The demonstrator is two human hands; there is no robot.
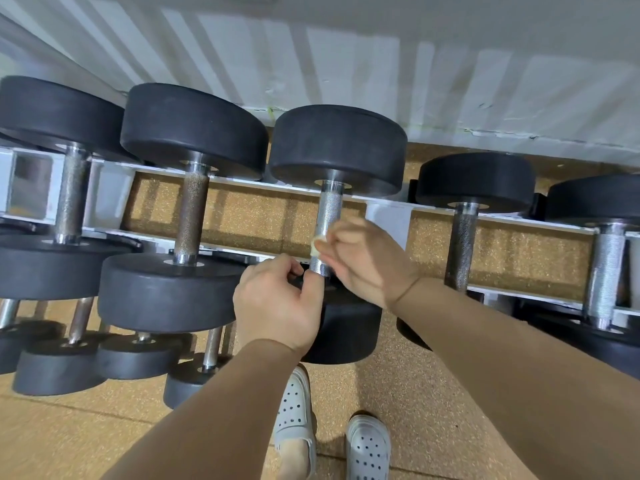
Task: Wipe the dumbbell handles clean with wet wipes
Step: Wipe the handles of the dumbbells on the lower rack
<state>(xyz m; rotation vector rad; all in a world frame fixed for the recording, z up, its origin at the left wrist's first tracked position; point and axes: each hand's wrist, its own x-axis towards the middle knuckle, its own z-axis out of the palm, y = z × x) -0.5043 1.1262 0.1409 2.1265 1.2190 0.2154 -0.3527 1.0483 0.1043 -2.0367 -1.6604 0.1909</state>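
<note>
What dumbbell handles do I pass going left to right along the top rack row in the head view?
Speckled grey handle → rusty brown handle → middle handle, where the right hand holds the wipe → dark handle → bright silver handle.

bright, even indoor light; striped shadows on wall [346, 57]; wide-angle bending at edges.

My right hand [363, 261], slightly blurred, covers all but a pale wad of the wipe [316, 247]. My left hand [277, 299] hides part of the centre dumbbell [349, 330] at its near head. I cannot tell what the left fingers [294, 270] curl on. The frame's edges cut the far-left dumbbell [52, 109], the far-right dumbbell [602, 202] and my shoes [369, 448].
</note>
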